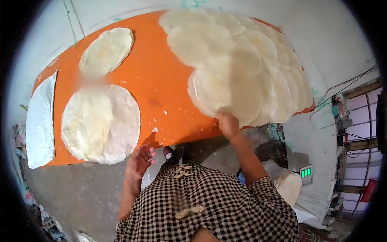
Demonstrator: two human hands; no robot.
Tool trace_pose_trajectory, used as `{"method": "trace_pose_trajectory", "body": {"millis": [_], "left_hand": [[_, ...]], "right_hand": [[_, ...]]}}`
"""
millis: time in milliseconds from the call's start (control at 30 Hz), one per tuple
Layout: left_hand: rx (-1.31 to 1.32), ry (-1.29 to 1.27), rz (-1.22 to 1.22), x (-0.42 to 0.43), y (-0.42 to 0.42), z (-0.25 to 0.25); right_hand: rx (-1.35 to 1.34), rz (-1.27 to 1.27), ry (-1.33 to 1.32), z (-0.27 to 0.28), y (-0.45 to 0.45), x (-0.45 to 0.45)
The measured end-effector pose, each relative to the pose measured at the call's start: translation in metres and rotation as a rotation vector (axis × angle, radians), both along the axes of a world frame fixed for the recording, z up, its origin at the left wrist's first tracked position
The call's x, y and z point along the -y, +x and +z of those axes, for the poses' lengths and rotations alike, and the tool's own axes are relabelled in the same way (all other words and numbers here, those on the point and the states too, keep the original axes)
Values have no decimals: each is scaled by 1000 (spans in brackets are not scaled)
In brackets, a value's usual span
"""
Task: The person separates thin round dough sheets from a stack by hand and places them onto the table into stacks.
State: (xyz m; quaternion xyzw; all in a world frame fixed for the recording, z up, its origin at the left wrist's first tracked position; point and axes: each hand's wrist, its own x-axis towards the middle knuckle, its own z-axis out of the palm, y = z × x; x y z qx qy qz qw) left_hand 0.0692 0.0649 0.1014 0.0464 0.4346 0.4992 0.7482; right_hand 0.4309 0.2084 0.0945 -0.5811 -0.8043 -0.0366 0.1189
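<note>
Thin, pale round dough sheets (250,52) overlap across the right side of the orange table. At their front edge my right hand (228,124) is closed on the rim of the nearest dough sheet (217,90); its fingertips are partly hidden. My left hand (141,160) hovers beside the table's front edge, palm turned up and fingers apart, holding nothing. Just beyond it lies a stack of round sheets (125,125), with a yellowish sheet (88,121) across its left part. Another smaller stack (107,50) rests farther back on the left.
A folded white cloth or bag (41,123) lies along the left end of the orange table (157,88). At lower right are a pale round stack (288,187) and a scale display (306,172) lit green. Wires (342,86) run along the right wall.
</note>
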Motion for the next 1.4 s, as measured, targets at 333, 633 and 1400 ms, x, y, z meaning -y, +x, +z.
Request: {"method": "trace_pose_trajectory", "body": {"millis": [333, 633, 1400], "left_hand": [[-302, -86, 538, 60, -82, -61], [-473, -246, 836, 57, -115, -71], [-653, -73, 689, 14, -138, -23]], "right_hand": [[-145, 145, -89, -14, -2, -19], [-249, 563, -129, 67, -144, -8], [-374, 539, 46, 238, -276, -20]]}}
